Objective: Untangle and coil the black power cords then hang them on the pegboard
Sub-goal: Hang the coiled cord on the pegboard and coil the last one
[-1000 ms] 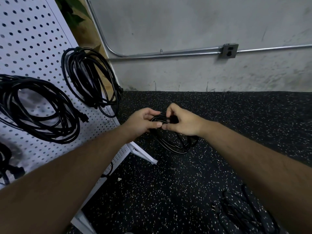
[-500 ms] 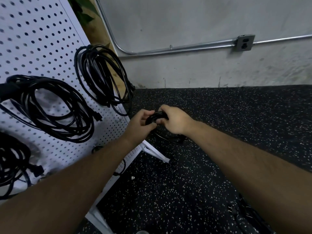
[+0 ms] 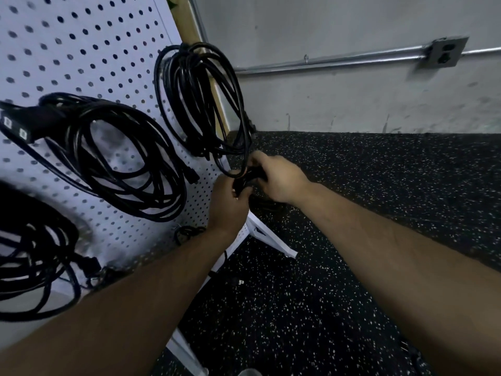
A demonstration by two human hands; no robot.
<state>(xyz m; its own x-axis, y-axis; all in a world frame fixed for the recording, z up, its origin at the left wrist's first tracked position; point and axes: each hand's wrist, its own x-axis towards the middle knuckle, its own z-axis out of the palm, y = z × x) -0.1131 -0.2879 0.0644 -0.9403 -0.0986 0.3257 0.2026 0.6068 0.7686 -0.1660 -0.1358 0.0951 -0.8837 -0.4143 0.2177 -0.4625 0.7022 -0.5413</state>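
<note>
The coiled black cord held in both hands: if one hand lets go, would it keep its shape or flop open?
Likely to flop. The coiled cord shows no tie and is pinched by both the left hand and right hand. The hung coils sag into long uneven loops, suggesting limp cable. Probably light, too.

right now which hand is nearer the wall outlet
Right. The right hand lies below and left of the wall outlet, while the left hand sits lower and further left.

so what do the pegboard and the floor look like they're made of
Pegboard: probably white painted metal or hardboard, with a smooth matte face and regular round holes. Floor: looks like black rubber matting, dull, with white speckles throughout.
</note>
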